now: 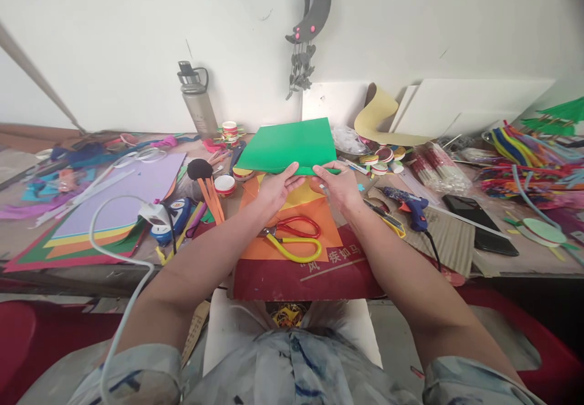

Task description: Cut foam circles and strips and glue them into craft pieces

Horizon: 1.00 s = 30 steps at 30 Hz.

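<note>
Both hands pinch the near edge of a green foam sheet [292, 143], which looks folded or rolled over in a narrow strip there. My left hand [279, 187] grips it left of the middle, thumb on top. Toward the right end of that edge, my right hand [336, 185] is closed on it the same way. The sheet is raised at an angle above the table. Beneath it lie orange sheets [255, 248] and a yellow sheet [301, 194], partly covered. Scissors [298, 248] with one red and one yellow handle loop rest on the orange sheet, just below my hands.
Coloured sheets [123, 192] and a power strip [173, 221] with a white cable lie left. A bottle [199, 104] stands against the wall. To the right are a glue gun [413, 207], a cutter knife [385, 216], a phone [479, 225] and pipe cleaners [524, 174].
</note>
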Each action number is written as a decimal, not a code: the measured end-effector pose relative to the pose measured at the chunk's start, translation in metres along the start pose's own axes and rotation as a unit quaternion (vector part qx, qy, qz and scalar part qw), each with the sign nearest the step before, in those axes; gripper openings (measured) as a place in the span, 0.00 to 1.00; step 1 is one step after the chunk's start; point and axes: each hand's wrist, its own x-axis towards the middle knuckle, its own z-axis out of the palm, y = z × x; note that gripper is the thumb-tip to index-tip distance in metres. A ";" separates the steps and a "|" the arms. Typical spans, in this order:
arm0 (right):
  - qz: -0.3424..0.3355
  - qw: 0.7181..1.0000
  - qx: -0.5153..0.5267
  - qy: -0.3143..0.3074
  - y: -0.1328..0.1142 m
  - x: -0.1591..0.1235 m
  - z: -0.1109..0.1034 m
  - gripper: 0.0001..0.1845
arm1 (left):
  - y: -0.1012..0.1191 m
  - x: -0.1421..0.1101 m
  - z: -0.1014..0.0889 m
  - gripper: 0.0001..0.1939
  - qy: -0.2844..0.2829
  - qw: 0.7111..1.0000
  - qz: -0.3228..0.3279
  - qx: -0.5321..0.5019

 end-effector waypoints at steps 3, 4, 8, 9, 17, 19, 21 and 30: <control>0.023 0.999 0.033 -0.025 0.000 -0.004 0.001 0.39 | -0.001 0.003 -0.002 0.09 0.006 1.000 0.016 -0.012; 0.028 0.999 0.034 -0.031 0.000 -0.004 0.001 0.39 | -0.002 0.003 -0.002 0.10 0.009 1.000 0.018 -0.014; 0.027 0.999 0.023 -0.014 0.004 0.001 -0.002 0.36 | -0.002 -0.001 0.000 0.07 0.005 1.000 -0.009 -0.007; 0.023 1.000 0.019 -0.009 0.005 0.002 -0.003 0.35 | -0.002 -0.002 0.002 0.06 -0.002 1.000 -0.023 -0.001; 0.015 1.000 -0.010 -0.015 0.007 0.005 -0.002 0.36 | 0.000 -0.009 0.008 0.08 0.004 0.999 -0.028 0.021; 0.013 1.000 -0.006 -0.027 0.008 0.004 -0.002 0.38 | 0.000 -0.009 0.007 0.08 0.015 1.000 -0.018 0.014; 0.001 0.999 -0.006 -0.034 0.009 0.004 -0.002 0.38 | 0.000 -0.010 0.007 0.08 0.028 0.999 -0.012 0.006; -0.062 0.995 -0.072 0.033 0.010 0.011 -0.004 0.31 | -0.004 -0.015 0.010 0.06 0.018 1.000 -0.010 -0.004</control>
